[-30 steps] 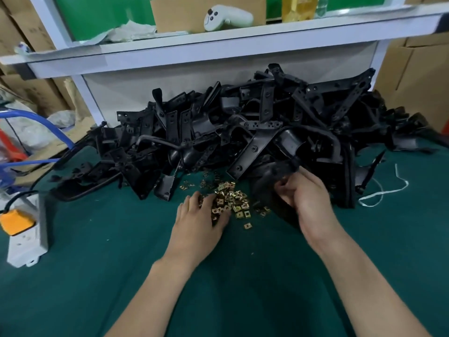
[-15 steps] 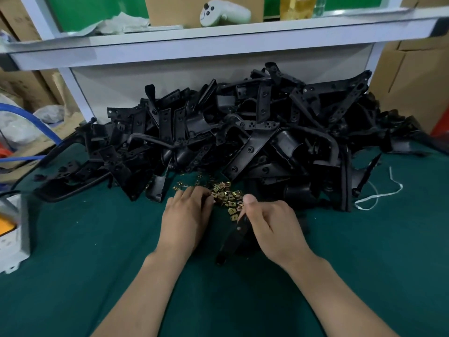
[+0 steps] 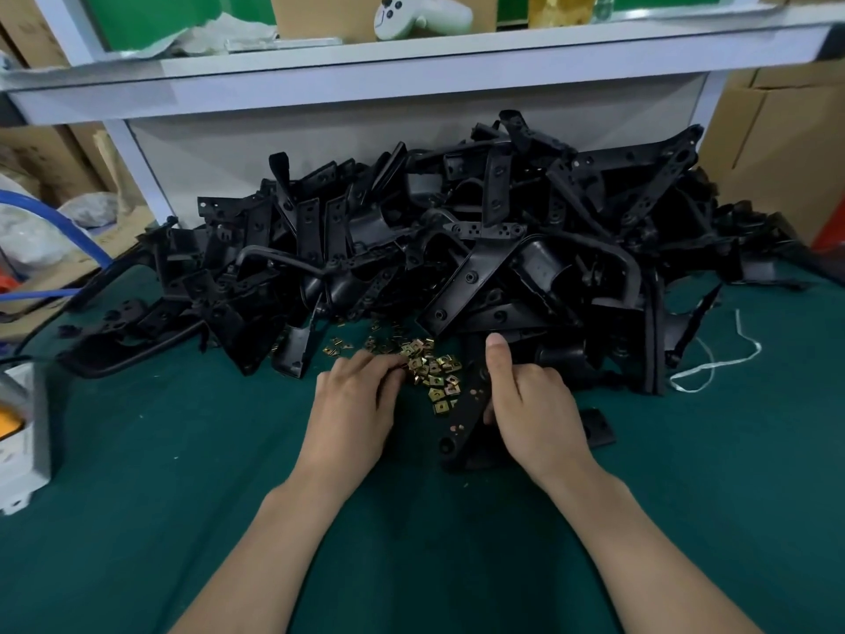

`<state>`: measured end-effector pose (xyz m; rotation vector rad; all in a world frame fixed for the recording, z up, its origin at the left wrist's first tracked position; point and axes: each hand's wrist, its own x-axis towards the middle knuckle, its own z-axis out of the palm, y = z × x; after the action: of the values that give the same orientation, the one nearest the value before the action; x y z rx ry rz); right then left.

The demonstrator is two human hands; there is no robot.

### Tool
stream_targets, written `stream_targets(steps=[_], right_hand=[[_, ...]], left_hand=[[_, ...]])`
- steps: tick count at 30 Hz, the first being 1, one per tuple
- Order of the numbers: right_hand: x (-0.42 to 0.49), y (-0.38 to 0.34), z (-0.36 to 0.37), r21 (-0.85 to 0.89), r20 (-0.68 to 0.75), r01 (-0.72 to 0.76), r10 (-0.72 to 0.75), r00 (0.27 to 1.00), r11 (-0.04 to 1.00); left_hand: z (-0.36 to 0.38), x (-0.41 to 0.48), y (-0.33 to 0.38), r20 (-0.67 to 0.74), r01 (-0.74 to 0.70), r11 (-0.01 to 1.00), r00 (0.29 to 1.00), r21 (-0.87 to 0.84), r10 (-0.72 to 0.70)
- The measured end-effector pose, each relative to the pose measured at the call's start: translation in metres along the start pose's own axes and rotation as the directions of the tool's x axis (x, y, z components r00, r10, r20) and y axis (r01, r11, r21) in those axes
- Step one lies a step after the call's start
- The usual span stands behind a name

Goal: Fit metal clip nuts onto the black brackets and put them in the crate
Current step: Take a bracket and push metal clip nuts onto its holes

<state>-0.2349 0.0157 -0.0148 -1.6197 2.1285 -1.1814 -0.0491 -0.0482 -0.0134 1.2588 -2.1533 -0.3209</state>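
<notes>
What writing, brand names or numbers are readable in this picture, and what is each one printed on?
No readable text anywhere.
Cardboard boxes: no print visible.
White controller on the shelf: only buttons, no lettering legible.
Power strip: blurred, nothing legible.
Black brackets and clip nuts: no markings legible.

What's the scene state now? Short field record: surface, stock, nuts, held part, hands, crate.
surface: green mat
stock: bracket pile at the back of the mat
nuts: clip nuts, loose heap in front of the pile
held part: black bracket, angled, right of the nuts
left hand: fingertips at the clip nuts; pinch not discernible
right hand: grips the black bracket, thumb pointing up
crate: not in view
</notes>
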Motion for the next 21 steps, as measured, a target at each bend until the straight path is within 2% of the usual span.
stream_targets(steps=[4, 8, 13, 21], right_hand=[[0.001, 0.001, 0.001, -0.005, 0.007, -0.003, 0.003, 1.000, 1.000], [0.001, 0.002, 0.002, 0.008, 0.008, -0.007, 0.007, 1.000, 1.000], [0.002, 0.002, 0.002, 0.012, 0.022, -0.005, 0.005, 1.000, 1.000], [0.001, 0.000, 0.000, 0.010, 0.036, -0.003, 0.003, 0.999, 1.000]], left_hand=[[0.002, -0.002, 0.002, -0.035, -0.015, 0.995, 0.999, -0.097, 0.012], [0.002, -0.001, 0.003, -0.040, 0.057, 0.959, 0.997, -0.278, -0.071], [0.002, 0.001, 0.004, -0.024, 0.143, 0.934, 0.987, -0.326, -0.159], [-0.003, -0.001, 0.015, 0.010, 0.135, 0.844, 0.988, -0.520, -0.152]])
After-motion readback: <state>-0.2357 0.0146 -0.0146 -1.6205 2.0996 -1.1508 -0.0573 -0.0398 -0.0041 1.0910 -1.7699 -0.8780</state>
